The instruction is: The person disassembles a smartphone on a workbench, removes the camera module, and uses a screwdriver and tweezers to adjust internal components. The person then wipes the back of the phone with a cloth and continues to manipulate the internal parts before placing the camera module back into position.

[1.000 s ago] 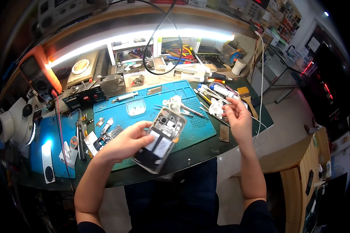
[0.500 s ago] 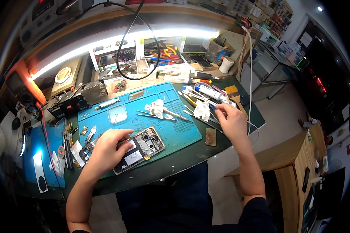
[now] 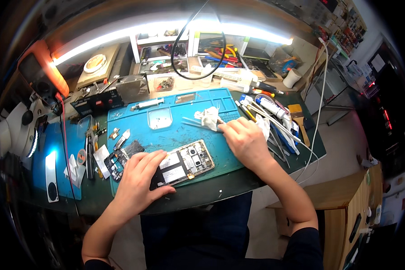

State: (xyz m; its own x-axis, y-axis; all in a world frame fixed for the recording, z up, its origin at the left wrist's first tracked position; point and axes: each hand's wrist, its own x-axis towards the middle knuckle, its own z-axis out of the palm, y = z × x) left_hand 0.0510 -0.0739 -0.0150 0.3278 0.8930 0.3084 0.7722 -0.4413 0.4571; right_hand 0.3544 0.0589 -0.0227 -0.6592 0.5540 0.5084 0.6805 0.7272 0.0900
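Note:
An opened smartphone (image 3: 198,158), its inner boards, camera modules and battery showing, lies at the near edge of the blue repair mat (image 3: 135,121). My left hand (image 3: 139,180) spans its left end, fingers on the far side and thumb along the near side, gripping it. Over the mat's right part, my right hand (image 3: 247,141) has its fingers pressed together at a slim rod-like tool (image 3: 220,120), mostly covered by the hand. Just beyond those fingertips sits crumpled white tissue (image 3: 209,118). Thin tweezers (image 3: 198,123) lie beside the tissue.
Tubes, brushes and pens (image 3: 274,112) crowd the right side. A clear tray (image 3: 159,119) and a syringe (image 3: 147,103) rest at the mat's back. Phone parts (image 3: 117,164) lie left of my left hand. A black cable loop (image 3: 172,54) hangs overhead; a white cable (image 3: 321,94) runs down at right.
My right hand has moved left from the pile of tools to the rod-like tool beside the tissue. My left hand has spread across the smartphone's end. The whole view has shifted.

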